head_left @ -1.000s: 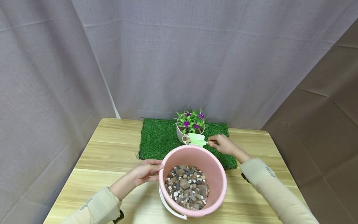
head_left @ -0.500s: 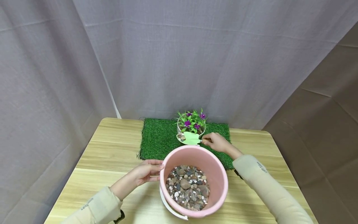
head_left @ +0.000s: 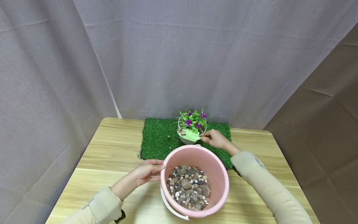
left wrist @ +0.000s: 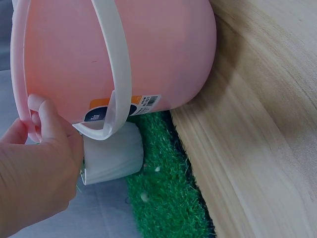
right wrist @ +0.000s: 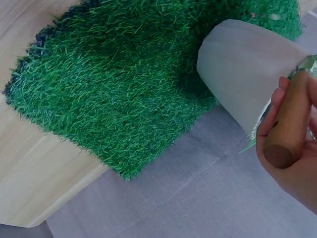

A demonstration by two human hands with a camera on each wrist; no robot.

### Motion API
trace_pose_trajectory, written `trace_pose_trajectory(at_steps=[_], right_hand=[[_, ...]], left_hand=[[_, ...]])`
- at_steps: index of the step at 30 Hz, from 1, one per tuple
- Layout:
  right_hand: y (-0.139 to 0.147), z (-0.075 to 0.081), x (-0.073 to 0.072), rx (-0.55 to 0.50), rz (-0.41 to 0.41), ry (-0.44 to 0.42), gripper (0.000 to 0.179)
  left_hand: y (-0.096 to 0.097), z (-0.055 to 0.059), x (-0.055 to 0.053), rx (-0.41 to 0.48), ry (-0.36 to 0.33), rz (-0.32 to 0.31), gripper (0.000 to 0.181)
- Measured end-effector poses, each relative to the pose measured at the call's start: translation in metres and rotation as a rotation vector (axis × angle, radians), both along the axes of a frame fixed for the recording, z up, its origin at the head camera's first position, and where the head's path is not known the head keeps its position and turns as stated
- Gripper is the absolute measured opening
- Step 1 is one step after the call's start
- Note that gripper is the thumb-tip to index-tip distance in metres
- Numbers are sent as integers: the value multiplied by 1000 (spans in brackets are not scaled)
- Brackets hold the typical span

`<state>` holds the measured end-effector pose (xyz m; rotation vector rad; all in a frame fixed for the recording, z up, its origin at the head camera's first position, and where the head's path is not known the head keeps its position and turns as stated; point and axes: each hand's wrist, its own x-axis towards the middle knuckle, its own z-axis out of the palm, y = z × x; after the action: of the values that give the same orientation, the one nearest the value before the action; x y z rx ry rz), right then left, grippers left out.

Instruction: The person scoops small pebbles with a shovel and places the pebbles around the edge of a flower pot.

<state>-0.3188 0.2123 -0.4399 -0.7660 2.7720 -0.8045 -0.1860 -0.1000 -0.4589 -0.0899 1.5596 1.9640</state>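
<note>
My left hand [head_left: 148, 172] pinches the rim of a pink bucket [head_left: 221, 186] between thumb and fingers. Mixed pebbles [head_left: 186, 188] cover the bucket's bottom, and its white handle [left wrist: 116, 54] hangs down the side. In my right hand [head_left: 216, 139] is a garden trowel [head_left: 190, 135], gripped by its wooden handle [right wrist: 290, 119]. The light green blade lies across the front rim of a white flowerpot [right wrist: 242, 69], with a few pebbles at its left end. Green leaves and purple flowers [head_left: 188, 122] rise from the pot behind the blade.
The pot stands on a green artificial grass mat [head_left: 156, 137] at the back of the wooden table [head_left: 112, 146]. Small stones [left wrist: 144, 197] lie on the mat left of the pot. A grey curtain [head_left: 167, 62] hangs behind the table, with a brown cloth [head_left: 321, 133] at right.
My right hand has moved left, then slightly away from me, bringing the trowel's blade over the pot's front rim. Small stones now show on the mat. My left hand stays at the bucket.
</note>
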Motion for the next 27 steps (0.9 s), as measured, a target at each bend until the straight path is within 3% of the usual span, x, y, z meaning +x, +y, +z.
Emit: trace_pose_trajectory(at_steps=[14, 21, 27], right_hand=[[-3, 6, -5, -18, -92, -79, 18], [-6, 17, -4, -65, -104, -222, 25], [-7, 22, -4, -96, -86, -288, 29]], left_hand=[[-2, -4, -2, -10, 2, 0, 43], [-2, -2, -2, 2, 8, -1, 41], [-6, -11, -4, 48, 41, -33, 44]])
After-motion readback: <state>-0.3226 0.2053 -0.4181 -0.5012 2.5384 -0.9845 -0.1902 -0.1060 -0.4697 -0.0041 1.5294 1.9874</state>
